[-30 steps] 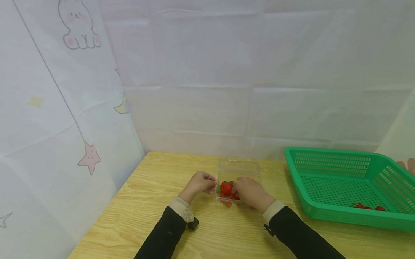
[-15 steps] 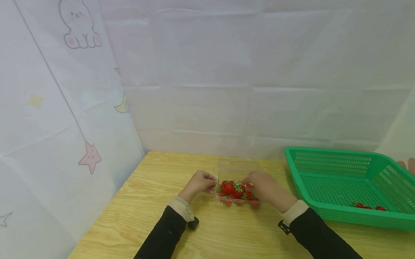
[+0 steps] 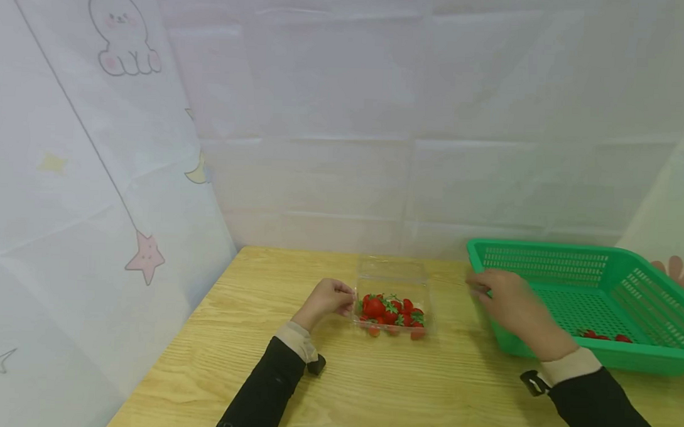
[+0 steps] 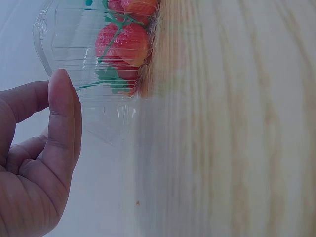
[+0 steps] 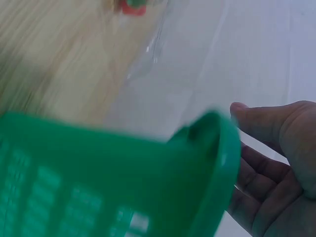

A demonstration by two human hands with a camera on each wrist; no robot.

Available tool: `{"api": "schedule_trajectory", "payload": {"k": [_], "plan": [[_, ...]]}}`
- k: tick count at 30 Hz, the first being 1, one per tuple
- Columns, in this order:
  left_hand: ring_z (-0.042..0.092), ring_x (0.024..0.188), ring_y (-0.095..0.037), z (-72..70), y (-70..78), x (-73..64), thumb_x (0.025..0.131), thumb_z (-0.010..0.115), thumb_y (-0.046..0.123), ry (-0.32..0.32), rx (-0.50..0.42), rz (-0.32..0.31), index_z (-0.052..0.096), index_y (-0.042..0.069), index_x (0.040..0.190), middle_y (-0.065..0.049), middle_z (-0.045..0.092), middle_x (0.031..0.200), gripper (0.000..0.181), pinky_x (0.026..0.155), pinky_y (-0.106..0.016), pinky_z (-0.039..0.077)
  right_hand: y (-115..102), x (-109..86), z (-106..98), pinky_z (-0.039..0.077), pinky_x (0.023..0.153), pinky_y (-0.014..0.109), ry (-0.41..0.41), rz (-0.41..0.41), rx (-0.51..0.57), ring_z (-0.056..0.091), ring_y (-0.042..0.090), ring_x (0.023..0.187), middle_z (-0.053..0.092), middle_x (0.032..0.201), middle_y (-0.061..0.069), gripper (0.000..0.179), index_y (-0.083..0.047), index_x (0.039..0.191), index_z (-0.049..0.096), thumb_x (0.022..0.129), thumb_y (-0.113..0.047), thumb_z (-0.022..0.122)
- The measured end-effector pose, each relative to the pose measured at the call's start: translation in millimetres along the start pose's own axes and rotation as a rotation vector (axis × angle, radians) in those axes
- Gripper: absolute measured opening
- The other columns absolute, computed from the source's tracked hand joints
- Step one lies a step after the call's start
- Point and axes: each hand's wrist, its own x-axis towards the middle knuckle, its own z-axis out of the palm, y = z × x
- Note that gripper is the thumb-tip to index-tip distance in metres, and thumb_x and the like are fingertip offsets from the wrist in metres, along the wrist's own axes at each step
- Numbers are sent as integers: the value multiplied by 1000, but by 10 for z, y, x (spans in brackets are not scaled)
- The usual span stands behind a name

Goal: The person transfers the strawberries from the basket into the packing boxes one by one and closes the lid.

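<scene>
A clear plastic clamshell box [image 3: 427, 302] stands on the table with its lid raised at the back, holding several red strawberries [image 3: 391, 311] with green leaves. At its left side, my left hand [image 3: 327, 301] pinches the rim between thumb and fingers; strawberries [image 4: 122, 43] press against the clear wall in the left wrist view. My right hand [image 3: 505, 301], slightly blurred, hovers by the left rim of a green plastic basket [image 3: 569, 349]. In the right wrist view its thumb and loosely bent fingers [image 5: 254, 177] are apart, with nothing between them.
A few strawberries [image 3: 603, 336] lie inside the basket near its front wall. The basket's high rim stands to the right on the wooden table [image 3: 381, 391]. A pale printed sheet [image 3: 323, 112] hangs behind and to the left.
My right hand has left the strawberries in the box and moved right to the basket's edge, uncovering the box's right part. The left hand stays at the box.
</scene>
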Motion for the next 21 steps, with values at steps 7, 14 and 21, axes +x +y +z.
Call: {"api": "schedule_trajectory", "payload": {"k": [7,14,21], "plan": [[65,61,-15,2,-3,0,93,66,5,-3,7,4,68,-6,97,-11,67,74,12,61,-33,60,469,-280,-318,54,62,47,-43,128,-25,64,39,86,64,106,27,31,6,115,66,87,-9,71],[65,63,-16,-18,-5,-13,93,66,6,2,14,7,68,-6,97,-11,67,75,12,61,-32,59,991,-480,-485,53,65,52,-144,173,-90,63,44,87,65,100,29,35,10,112,65,86,-12,72],[65,62,-16,-38,-28,-3,93,66,6,6,16,9,68,-6,98,-11,67,75,13,61,-32,59,1374,-613,-497,52,62,50,-298,233,-69,61,43,81,64,92,26,34,14,103,64,84,-13,74]]}}
